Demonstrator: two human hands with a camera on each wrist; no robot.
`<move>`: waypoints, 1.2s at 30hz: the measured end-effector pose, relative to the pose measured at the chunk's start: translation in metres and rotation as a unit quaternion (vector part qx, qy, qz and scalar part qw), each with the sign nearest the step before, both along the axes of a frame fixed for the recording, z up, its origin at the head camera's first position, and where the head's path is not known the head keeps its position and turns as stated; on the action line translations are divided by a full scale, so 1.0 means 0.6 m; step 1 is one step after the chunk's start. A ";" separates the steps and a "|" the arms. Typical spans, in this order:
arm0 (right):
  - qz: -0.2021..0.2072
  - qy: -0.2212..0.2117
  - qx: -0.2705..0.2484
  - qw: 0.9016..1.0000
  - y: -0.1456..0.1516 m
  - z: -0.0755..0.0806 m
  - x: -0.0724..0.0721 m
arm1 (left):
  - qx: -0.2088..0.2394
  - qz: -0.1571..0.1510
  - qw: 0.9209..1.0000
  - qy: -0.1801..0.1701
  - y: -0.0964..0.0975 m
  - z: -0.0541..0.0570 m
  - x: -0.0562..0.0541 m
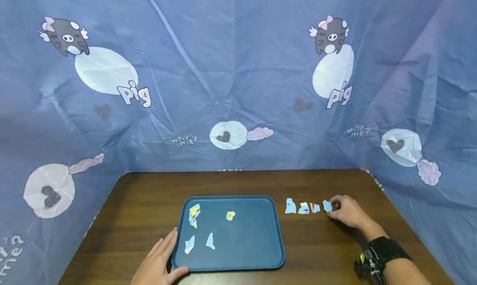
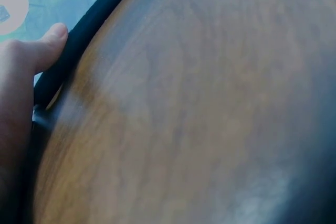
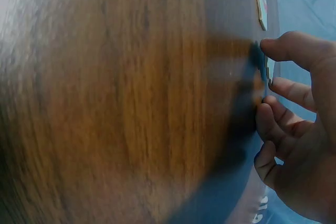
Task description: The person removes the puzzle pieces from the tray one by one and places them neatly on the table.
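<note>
My right hand [image 1: 348, 211] is at the right end of a row of flat, irregular puzzle pieces on the table. It pinches a light-blue puzzle piece [image 1: 327, 206] between thumb and fingers; in the right wrist view the fingertips are right at its edges. Left of it lie a white piece with red [image 1: 315, 207], a blue-and-white piece [image 1: 304, 208] and a pale blue piece [image 1: 290, 206]. My left hand [image 1: 158, 258] rests against the left side of a dark blue tray [image 1: 246, 252], fingers extended along the rim, thumb at the front left corner.
On the tray lie joined yellow-and-blue pieces [image 1: 194, 215], a small yellow piece [image 1: 230, 215] and two pale blue pieces, one [image 1: 189, 244] left of the other [image 1: 210, 241]. A brown wooden table [image 1: 238, 181] carries everything. Behind it hangs a blue printed cloth [image 1: 238, 69].
</note>
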State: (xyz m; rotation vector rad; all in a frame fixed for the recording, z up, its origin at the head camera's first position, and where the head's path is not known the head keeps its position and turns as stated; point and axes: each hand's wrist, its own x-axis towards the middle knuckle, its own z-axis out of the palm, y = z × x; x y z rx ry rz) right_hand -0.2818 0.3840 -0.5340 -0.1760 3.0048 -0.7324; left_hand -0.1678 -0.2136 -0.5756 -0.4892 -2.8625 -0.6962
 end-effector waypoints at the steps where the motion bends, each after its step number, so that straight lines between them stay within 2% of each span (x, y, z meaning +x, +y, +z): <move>1: 0.003 -0.001 -0.001 1.000 -0.001 -0.001 -0.003 | -0.001 0.002 1.000 -0.012 -0.001 0.001 0.002; 4: 0.010 -0.001 0.003 1.000 -0.008 -0.004 -0.013 | -0.004 0.010 0.999 -0.044 -0.006 0.005 0.008; 8: 0.024 -0.012 0.003 1.000 -0.022 -0.004 -0.032 | -0.009 0.016 0.999 -0.048 -0.019 0.012 0.013; 13: 0.024 -0.005 0.004 1.000 -0.030 0.013 -0.055 | -0.013 -0.003 1.000 0.018 -0.030 0.017 -0.001; 16: 0.018 -0.007 0.004 1.000 -0.028 0.021 -0.058 | -0.012 -0.015 0.998 0.054 -0.031 0.018 -0.011; 22: 0.013 -0.013 0.005 1.000 -0.022 0.016 -0.042 | -0.006 -0.029 0.998 0.055 -0.027 0.010 -0.008; 27: 0.013 -0.006 0.010 1.000 -0.015 0.009 -0.017 | -0.007 -0.024 0.999 0.021 -0.017 0.002 0.001; 30: -0.001 0.004 0.018 1.000 -0.016 0.017 0.000 | -0.008 -0.024 1.000 0.000 -0.007 0.003 -0.001; 36: -0.007 0.032 0.015 0.999 -0.090 0.045 -0.005 | -0.010 -0.024 0.999 -0.022 -0.015 0.009 0.000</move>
